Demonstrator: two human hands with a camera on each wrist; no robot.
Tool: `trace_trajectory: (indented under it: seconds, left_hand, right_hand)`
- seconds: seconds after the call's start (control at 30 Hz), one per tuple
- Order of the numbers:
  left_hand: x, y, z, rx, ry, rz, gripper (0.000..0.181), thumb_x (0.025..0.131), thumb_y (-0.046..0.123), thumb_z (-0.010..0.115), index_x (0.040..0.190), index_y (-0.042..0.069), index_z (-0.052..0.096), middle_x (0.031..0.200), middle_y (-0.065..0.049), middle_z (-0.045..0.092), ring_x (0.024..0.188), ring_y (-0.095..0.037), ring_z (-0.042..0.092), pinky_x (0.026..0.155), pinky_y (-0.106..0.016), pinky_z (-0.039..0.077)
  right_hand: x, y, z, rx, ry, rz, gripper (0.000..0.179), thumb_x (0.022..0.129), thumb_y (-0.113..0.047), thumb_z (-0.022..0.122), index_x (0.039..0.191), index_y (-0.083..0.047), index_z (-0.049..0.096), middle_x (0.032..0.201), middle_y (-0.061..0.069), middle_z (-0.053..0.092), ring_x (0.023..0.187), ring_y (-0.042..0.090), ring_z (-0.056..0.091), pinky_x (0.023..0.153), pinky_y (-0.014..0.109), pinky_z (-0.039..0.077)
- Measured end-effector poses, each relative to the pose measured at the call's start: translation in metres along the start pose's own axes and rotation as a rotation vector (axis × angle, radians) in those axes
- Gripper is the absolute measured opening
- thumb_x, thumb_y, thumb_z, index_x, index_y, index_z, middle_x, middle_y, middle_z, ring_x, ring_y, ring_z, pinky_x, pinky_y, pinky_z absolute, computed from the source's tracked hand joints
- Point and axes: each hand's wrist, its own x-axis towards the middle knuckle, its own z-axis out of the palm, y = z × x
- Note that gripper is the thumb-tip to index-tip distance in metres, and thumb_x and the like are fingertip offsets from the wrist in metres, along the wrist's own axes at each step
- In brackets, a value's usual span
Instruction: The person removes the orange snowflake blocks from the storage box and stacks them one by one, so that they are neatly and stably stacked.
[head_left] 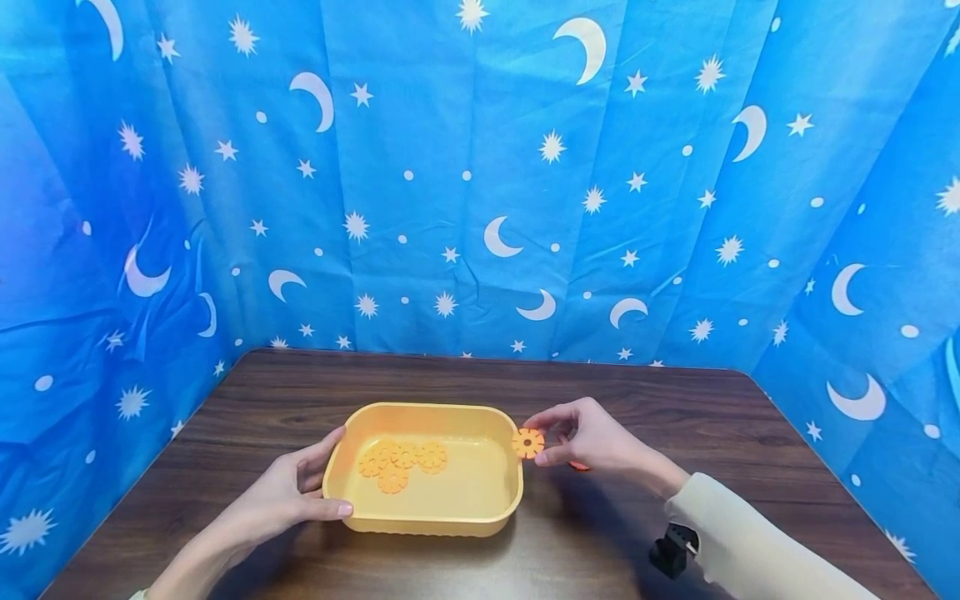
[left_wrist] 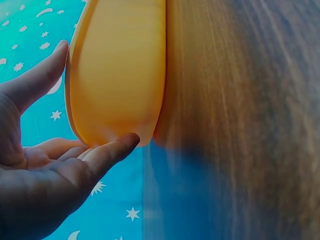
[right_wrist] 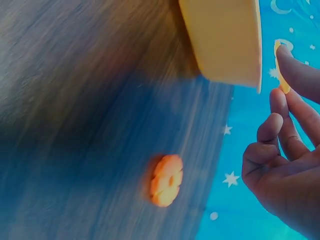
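Note:
A yellow plastic bin stands on the table, with several orange notched discs lying together in its left half. My left hand grips the bin's left end, thumb along the near side and fingers behind the corner. In the left wrist view that hand spans the end wall. Between thumb and fingertips my right hand pinches one orange notched disc with a hole in its middle, right at the bin's right rim. From the right wrist view this disc appears edge-on.
Another orange disc lies on the dark wood table below my right hand, mostly hidden in the head view. Blue cloth with moons and stars hangs around the back and sides. A small black device sits at the right sleeve.

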Motion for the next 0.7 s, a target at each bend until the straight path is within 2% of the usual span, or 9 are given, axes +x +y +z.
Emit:
trace_trajectory:
  seconds: [0.23, 0.33, 0.53, 0.7]
  left_hand:
    - [0.001, -0.001, -0.001, 0.007, -0.013, 0.000, 0.106, 0.088, 0.019, 0.087, 0.167, 0.001, 0.020, 0.165, -0.029, 0.033, 0.142, -0.045, 0.049, 0.105, -0.045, 0.052]
    - [0.001, -0.002, -0.001, 0.009, -0.014, -0.002, 0.106, 0.088, 0.019, 0.087, 0.167, 0.000, 0.020, 0.165, -0.029, 0.033, 0.141, -0.045, 0.050, 0.104, -0.045, 0.053]
    - [0.001, -0.002, -0.001, 0.001, -0.010, -0.005, 0.106, 0.088, 0.018, 0.087, 0.167, 0.001, 0.019, 0.164, -0.030, 0.033, 0.141, -0.045, 0.050, 0.104, -0.044, 0.053]
    - [0.002, -0.002, 0.000, 0.004, 0.004, -0.014, 0.106, 0.087, 0.019, 0.088, 0.167, 0.002, 0.020, 0.164, -0.029, 0.035, 0.141, -0.044, 0.051, 0.103, -0.044, 0.053]
  right_hand:
    - [-0.010, 0.015, -0.008, 0.025, 0.019, 0.033, 0.043, 0.082, -0.006, 0.089, 0.123, 0.000, 0.076, 0.087, 0.011, 0.071, 0.067, 0.021, 0.057, 0.052, 0.023, 0.047]
    - [-0.014, 0.022, -0.012, 0.033, 0.032, 0.038, 0.044, 0.082, -0.005, 0.088, 0.124, 0.002, 0.075, 0.093, 0.011, 0.073, 0.073, 0.024, 0.059, 0.057, 0.025, 0.050]
    - [-0.020, 0.041, -0.021, 0.064, 0.046, 0.035, 0.044, 0.084, -0.003, 0.086, 0.125, 0.008, 0.072, 0.103, 0.013, 0.075, 0.079, 0.025, 0.059, 0.061, 0.025, 0.050]
    - [-0.026, 0.058, -0.029, 0.022, 0.078, 0.067, 0.044, 0.084, -0.004, 0.086, 0.125, 0.006, 0.073, 0.103, 0.012, 0.074, 0.076, 0.024, 0.056, 0.059, 0.025, 0.046]
